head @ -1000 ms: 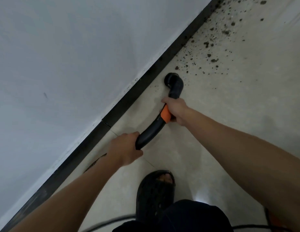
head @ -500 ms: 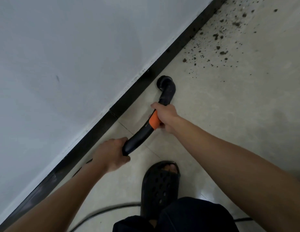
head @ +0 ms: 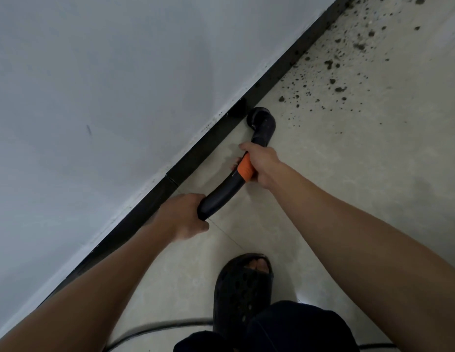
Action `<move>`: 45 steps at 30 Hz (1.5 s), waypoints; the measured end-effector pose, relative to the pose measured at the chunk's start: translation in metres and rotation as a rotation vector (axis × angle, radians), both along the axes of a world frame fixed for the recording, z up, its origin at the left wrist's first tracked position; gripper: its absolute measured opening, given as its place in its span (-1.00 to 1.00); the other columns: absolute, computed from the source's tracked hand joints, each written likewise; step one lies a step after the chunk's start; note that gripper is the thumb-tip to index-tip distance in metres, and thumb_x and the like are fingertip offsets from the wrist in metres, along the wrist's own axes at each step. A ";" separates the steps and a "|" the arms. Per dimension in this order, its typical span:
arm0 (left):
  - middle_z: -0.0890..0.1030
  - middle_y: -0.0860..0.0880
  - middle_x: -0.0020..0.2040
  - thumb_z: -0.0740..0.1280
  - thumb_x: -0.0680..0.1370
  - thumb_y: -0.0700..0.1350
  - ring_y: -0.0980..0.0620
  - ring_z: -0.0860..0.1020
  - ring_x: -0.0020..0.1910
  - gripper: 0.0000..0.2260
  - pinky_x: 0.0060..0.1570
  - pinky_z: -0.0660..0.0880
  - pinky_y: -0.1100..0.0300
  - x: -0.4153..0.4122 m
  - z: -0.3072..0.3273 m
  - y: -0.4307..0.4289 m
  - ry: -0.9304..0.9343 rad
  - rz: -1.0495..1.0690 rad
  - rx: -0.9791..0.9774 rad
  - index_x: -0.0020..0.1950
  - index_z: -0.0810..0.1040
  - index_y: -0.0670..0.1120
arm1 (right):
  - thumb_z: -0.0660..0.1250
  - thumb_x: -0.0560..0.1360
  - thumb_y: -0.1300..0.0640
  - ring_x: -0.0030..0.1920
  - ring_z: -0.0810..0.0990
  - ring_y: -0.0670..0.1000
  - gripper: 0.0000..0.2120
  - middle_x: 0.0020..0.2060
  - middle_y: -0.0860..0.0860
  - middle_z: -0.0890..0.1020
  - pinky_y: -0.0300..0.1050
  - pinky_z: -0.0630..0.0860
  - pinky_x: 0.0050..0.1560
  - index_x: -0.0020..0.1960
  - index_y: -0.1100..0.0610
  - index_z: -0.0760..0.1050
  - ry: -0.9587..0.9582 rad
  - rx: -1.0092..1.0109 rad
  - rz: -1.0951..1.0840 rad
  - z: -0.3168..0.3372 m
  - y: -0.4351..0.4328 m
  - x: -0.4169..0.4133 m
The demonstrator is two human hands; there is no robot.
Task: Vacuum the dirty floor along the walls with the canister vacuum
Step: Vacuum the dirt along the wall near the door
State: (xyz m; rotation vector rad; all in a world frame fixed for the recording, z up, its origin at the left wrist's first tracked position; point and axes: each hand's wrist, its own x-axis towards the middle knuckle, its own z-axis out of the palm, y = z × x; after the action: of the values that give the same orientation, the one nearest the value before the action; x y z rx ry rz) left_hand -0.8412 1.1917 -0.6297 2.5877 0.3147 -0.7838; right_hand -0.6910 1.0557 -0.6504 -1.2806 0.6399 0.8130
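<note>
Now, with your left hand [head: 182, 217] wrapped round the rear of the hose [head: 222, 198] and your right hand [head: 262, 163] clamped at its orange band [head: 244, 171], slide the nozzle [head: 262, 120], at frame centre beside the skirting board [head: 196, 158], steadily toward the dirt [head: 332, 81] at upper right.

Dim, cool, even light; the wall [head: 107, 85] above the black baseboard [head: 185, 163] looks grey-blue. On the floor [head: 361, 161], well away from the baseboard, sits one small white glare patch [head: 300, 295]. Shadows are faint and soft. The wide lens stretches the bottom edge.
</note>
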 end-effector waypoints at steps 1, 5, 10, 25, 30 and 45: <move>0.53 0.07 -0.21 0.44 0.39 -0.05 0.05 0.54 -0.21 -0.79 -0.15 0.52 0.13 0.003 0.000 -0.002 -0.003 -0.008 -0.013 -0.05 0.47 0.07 | 0.38 0.54 0.25 -0.42 0.57 0.10 -0.83 -0.38 0.17 0.56 -0.03 0.66 -0.32 -0.02 0.23 0.38 0.008 0.010 -0.026 0.002 -0.002 0.002; 0.55 0.07 -0.19 0.47 0.38 -0.07 0.10 0.53 -0.22 -0.74 -0.26 0.43 0.21 -0.005 -0.002 0.009 0.037 0.015 -0.062 -0.01 0.47 0.09 | 0.38 0.56 0.17 -0.40 0.63 0.09 -0.84 -0.41 0.12 0.60 -0.11 0.64 -0.34 -0.03 0.18 0.40 0.108 0.125 0.007 0.010 0.000 -0.008; 0.55 0.08 -0.25 0.47 0.33 -0.11 0.07 0.55 -0.23 -0.76 -0.20 0.47 0.16 -0.005 -0.009 0.014 0.118 0.016 -0.169 -0.13 0.48 0.12 | 0.43 0.53 0.15 -0.40 0.58 0.07 -0.78 -0.41 0.10 0.55 -0.07 0.64 -0.37 0.04 0.18 0.42 0.172 0.118 -0.051 0.003 -0.016 -0.020; 0.59 0.05 -0.19 0.46 0.39 -0.13 0.05 0.57 -0.22 -0.73 -0.19 0.58 0.11 0.095 -0.031 -0.007 0.019 0.066 -0.271 0.07 0.57 -0.01 | 0.40 0.52 0.23 -0.48 0.51 0.06 -0.81 -0.38 0.13 0.50 -0.06 0.62 -0.36 0.00 0.21 0.38 0.050 -0.037 -0.117 -0.008 -0.018 0.091; 0.55 -0.05 -0.21 0.46 0.40 -0.20 -0.02 0.55 -0.26 -0.74 -0.31 0.48 0.18 0.138 -0.027 -0.009 -0.010 0.088 -0.300 0.03 0.52 -0.03 | 0.37 0.54 0.24 -0.51 0.49 0.05 -0.84 -0.44 0.11 0.49 -0.03 0.60 -0.26 -0.01 0.21 0.38 0.035 -0.051 -0.076 0.004 -0.012 0.136; 0.53 0.09 -0.14 0.50 0.36 -0.10 0.06 0.57 -0.12 -0.53 -0.03 0.55 0.15 0.122 0.028 -0.041 0.216 -0.175 -0.160 0.25 0.51 0.02 | 0.36 0.58 0.19 -0.21 0.55 0.11 -0.78 -0.24 0.15 0.51 -0.04 0.61 -0.36 0.15 0.20 0.38 0.211 0.025 -0.293 0.028 -0.090 0.070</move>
State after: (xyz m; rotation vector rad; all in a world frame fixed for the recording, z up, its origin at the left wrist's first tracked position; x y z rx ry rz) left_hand -0.7189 1.1503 -0.6016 2.4072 0.0830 -1.1075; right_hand -0.6208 0.9660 -0.6223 -1.0549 0.9589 0.7144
